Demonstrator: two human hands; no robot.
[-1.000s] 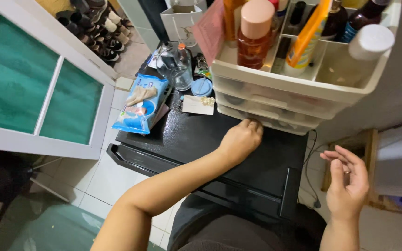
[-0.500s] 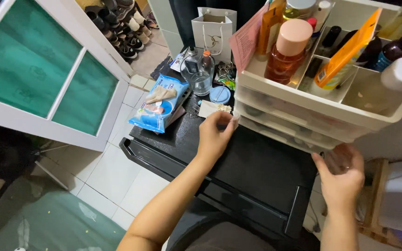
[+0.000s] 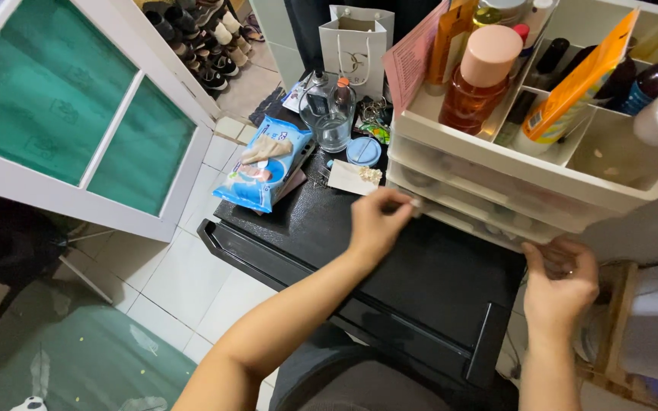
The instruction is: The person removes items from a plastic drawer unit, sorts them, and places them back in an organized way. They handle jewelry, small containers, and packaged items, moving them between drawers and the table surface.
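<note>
Right now my left hand [image 3: 378,221] is pinched narrow on the near left corner of the white drawer organizer [image 3: 496,190], fingertips closed on the bottom tier's edge. My right hand [image 3: 561,285] curls under the organizer's near right corner at about four o'clock from the left; its fingers are bent around the base, though I cannot tell how firmly they grip.

The organizer sits on the black cabinet top [image 3: 420,266], its open upper tray crowded with bottles: an amber bottle with a pink cap [image 3: 477,80] and an orange tube [image 3: 565,87] leaning across a divider. With so much standing loose up top, I judge the unit should be handled level and slowly, both corners moving together, so nothing tips out and the drawers do not slide open.

At ten o'clock from my left hand lie a small card [image 3: 348,176], a round blue lid [image 3: 362,151], a clear glass [image 3: 332,125] and a blue wipes pack [image 3: 264,171]. Farther up stands a white paper bag [image 3: 356,46]. At nine o'clock hangs a white-framed door with green panes [image 3: 78,114], above white floor tiles [image 3: 184,281].
</note>
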